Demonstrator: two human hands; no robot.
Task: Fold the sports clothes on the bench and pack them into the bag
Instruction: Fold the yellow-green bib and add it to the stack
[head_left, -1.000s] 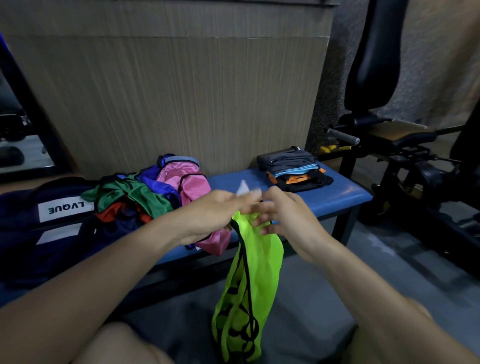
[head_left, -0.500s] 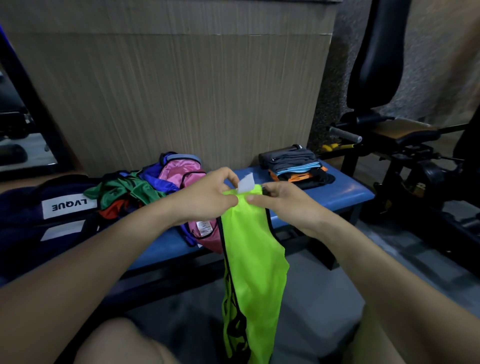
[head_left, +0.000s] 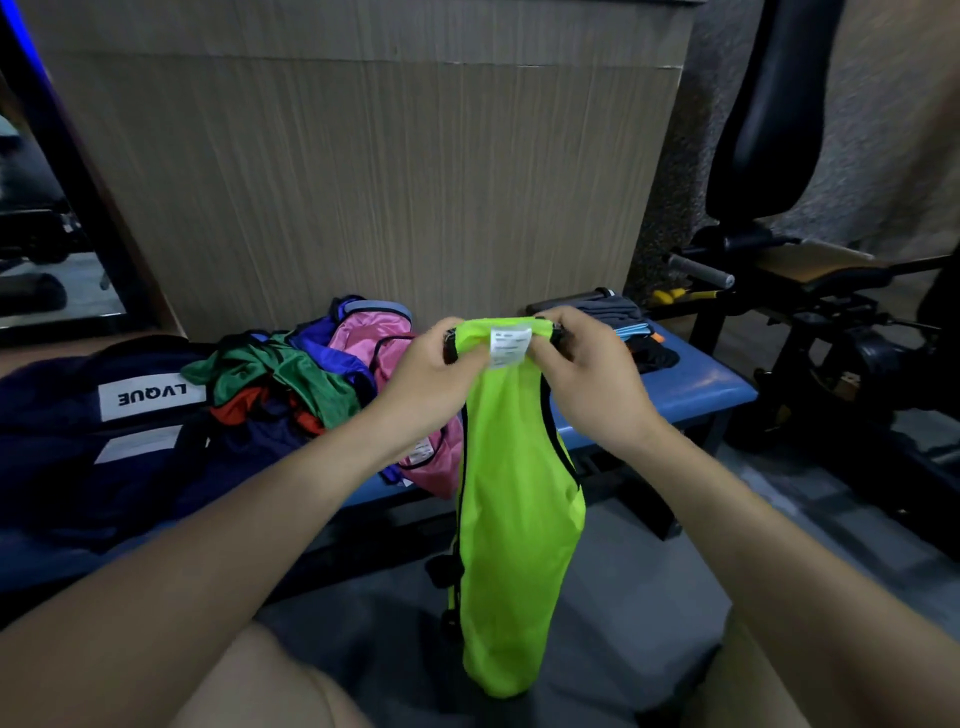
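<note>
While both hands pinch the top edge, the neon yellow vest (head_left: 519, 519) hangs straight down from the grip, long axis vertical, bottom end near the floor between the knees. Left hand (head_left: 431, 374) grasps the top left corner, fingers curled over the fabric. Right hand (head_left: 582, 369) grasps the top right corner the same way. White label (head_left: 510, 345) sits between the two grips, facing the camera.

Vest is in the air on the near side of the blue bench (head_left: 691, 389), not touching it. Both hands are level, about equally close to the bench top.

Key relation: all the cloth lies below the grip, and the bench surface lies just beyond and below the hands. My read: the fold needs the vest laid flat or doubled, so the hanging length must come up or forward onto the bench.

On the bench: unfolded pile (head_left: 291, 384) of green, red, blue and pink pieces to the left, folded stack (head_left: 623, 322) far right. Dark bag (head_left: 78, 441) with a white patch sits at the left end, nearer the left hand.

Judgement: folding is partway through, packing not started.
</note>
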